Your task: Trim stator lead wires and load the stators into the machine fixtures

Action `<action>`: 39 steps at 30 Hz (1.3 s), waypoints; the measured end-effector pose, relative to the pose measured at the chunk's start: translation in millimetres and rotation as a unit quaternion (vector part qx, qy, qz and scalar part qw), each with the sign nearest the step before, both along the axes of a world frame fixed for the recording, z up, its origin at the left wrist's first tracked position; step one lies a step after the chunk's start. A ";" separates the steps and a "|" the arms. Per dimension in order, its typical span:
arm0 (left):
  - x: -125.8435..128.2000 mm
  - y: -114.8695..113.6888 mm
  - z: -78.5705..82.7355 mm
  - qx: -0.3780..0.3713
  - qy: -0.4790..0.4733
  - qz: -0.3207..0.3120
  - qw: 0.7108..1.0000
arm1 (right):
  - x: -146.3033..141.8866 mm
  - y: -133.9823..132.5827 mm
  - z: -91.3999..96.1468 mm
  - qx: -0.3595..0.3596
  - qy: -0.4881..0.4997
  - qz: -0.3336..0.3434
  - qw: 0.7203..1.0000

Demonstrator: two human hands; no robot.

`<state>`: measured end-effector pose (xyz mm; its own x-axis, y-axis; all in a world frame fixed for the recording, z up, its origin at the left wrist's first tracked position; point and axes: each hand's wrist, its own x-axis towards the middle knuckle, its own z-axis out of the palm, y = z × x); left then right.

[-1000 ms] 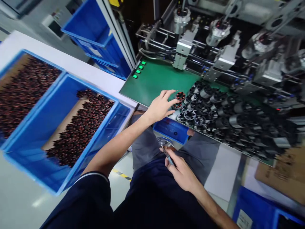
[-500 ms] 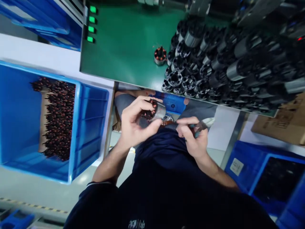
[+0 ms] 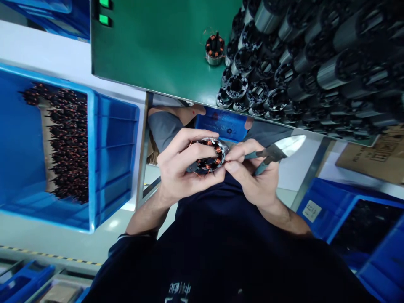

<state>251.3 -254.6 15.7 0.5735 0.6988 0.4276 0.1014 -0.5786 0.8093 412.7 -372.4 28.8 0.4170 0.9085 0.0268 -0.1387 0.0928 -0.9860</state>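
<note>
My left hand (image 3: 176, 164) is wrapped around a motor stator (image 3: 222, 147), a round metal ring with copper windings and black insulation, its open end turned up to the right. Loose thin copper wires stick out by the fingers. My right hand (image 3: 259, 176) has a pair of snips (image 3: 277, 151) with teal handles lodged in its palm, the silver blades pointing away to the right. Its thumb and forefinger are pinched together at the stator's right rim; whatever lies between those fingertips is too small to make out.
One wound stator (image 3: 215, 50) stands on the green bench (image 3: 151, 50), beside stacked bare stator cores (image 3: 236, 86). A blue crate (image 3: 115, 147) at left holds many wound parts. Below the bench is a small blue tray (image 3: 217, 124); at right are a blue bin (image 3: 311, 210) and a cardboard box (image 3: 366, 158).
The stator has turned so its open end faces up more. My right hand has moved left to the stator's rim, fingertips now touching it. The view has shifted a little.
</note>
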 end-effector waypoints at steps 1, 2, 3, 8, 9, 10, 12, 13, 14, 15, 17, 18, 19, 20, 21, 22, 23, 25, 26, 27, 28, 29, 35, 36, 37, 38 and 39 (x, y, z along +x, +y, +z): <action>-1.0 1.9 -2.9 0.014 0.006 -0.001 1.000 | 3.0 -0.7 0.5 -0.008 -0.008 0.011 1.000; -2.6 4.3 -6.0 0.028 0.012 -0.005 1.000 | 6.9 -1.5 0.6 -0.018 -0.018 0.026 0.999; -4.8 7.1 -9.3 0.037 0.022 -0.011 0.999 | 11.6 -2.5 0.3 -0.032 -0.030 0.047 0.998; -16.3 18.6 -21.8 -0.009 0.033 0.001 0.999 | 30.9 -11.0 -7.2 -0.098 0.126 0.187 0.969; -16.6 17.9 -23.5 -0.039 0.017 0.009 0.999 | 31.9 -12.7 -8.3 -0.082 0.214 0.198 0.953; -15.9 15.5 -24.9 -0.075 0.000 0.015 0.997 | 31.9 -14.0 -9.0 -0.064 0.293 0.202 0.932; -12.0 6.1 -27.7 -0.165 -0.018 0.024 0.986 | 30.5 -15.3 -9.7 -0.045 0.360 0.197 0.911; -9.1 -0.4 -29.0 -0.212 -0.026 0.028 0.976 | 29.8 -15.4 -10.0 -0.050 0.342 0.187 0.920; -6.0 -7.3 -30.0 -0.259 -0.034 0.031 0.965 | 29.3 -15.2 -10.7 -0.059 0.301 0.173 0.936; -2.8 -14.1 -30.8 -0.302 -0.044 0.033 0.952 | 29.1 -15.0 -11.7 -0.070 0.248 0.158 0.953; 3.1 -25.1 -31.1 -0.366 -0.073 0.044 0.927 | 29.0 -15.7 -14.2 -0.081 0.149 0.134 0.976; 5.7 -28.5 -30.5 -0.385 -0.085 0.053 0.917 | 28.8 -16.9 -15.2 -0.082 0.116 0.117 0.983; 8.1 -30.5 -29.4 -0.397 -0.092 0.065 0.911 | 28.1 -18.9 -15.5 -0.080 0.087 0.096 0.988; 10.3 -31.1 -27.9 -0.403 -0.095 0.082 0.907 | 27.0 -21.6 -15.0 -0.082 0.056 0.068 0.993; 12.3 -30.6 -26.3 -0.406 -0.096 0.100 0.903 | 25.4 -24.9 -13.6 -0.089 0.015 0.037 0.995; 14.1 -29.4 -24.5 -0.409 -0.099 0.116 0.900 | 23.4 -28.3 -11.4 -0.098 -0.033 0.016 0.995; 15.7 -28.0 -22.8 -0.411 -0.105 0.129 0.896 | 21.1 -31.5 -8.6 -0.103 -0.083 0.016 0.991; 18.5 -25.7 -20.0 -0.414 -0.133 0.142 0.889 | 16.3 -35.8 -3.1 -0.097 -0.165 0.076 0.979; 19.6 -25.5 -19.1 -0.412 -0.149 0.142 0.888 | 13.8 -36.2 -1.1 -0.088 -0.191 0.111 0.971; 20.6 -25.9 -18.7 -0.410 -0.160 0.139 0.887 | 11.4 -35.3 -0.1 -0.079 -0.211 0.136 0.965; 21.4 -27.0 -18.6 -0.409 -0.164 0.135 0.887 | 9.1 -33.3 -0.1 -0.078 -0.225 0.149 0.960; 21.9 -28.6 -19.0 -0.408 -0.161 0.132 0.889 | 7.0 -30.3 -1.0 -0.082 -0.236 0.149 0.957; 21.9 -38.3 -25.1 -0.364 -0.082 0.133 0.918 | -0.2 -13.9 -9.0 -0.074 -0.261 0.113 0.956; 21.6 -38.8 -25.8 -0.350 -0.071 0.131 0.925 | -0.6 -13.4 -8.8 -0.071 -0.260 0.108 0.957; 21.2 -38.9 -26.4 -0.338 -0.063 0.129 0.930 | -0.8 -13.4 -8.4 -0.069 -0.260 0.104 0.957; 20.8 -38.9 -27.1 -0.329 -0.057 0.127 0.934 | -0.7 -13.7 -7.9 -0.070 -0.260 0.102 0.958; 20.5 -38.8 -27.9 -0.321 -0.053 0.126 0.937 | -0.5 -14.1 -7.6 -0.071 -0.260 0.102 0.958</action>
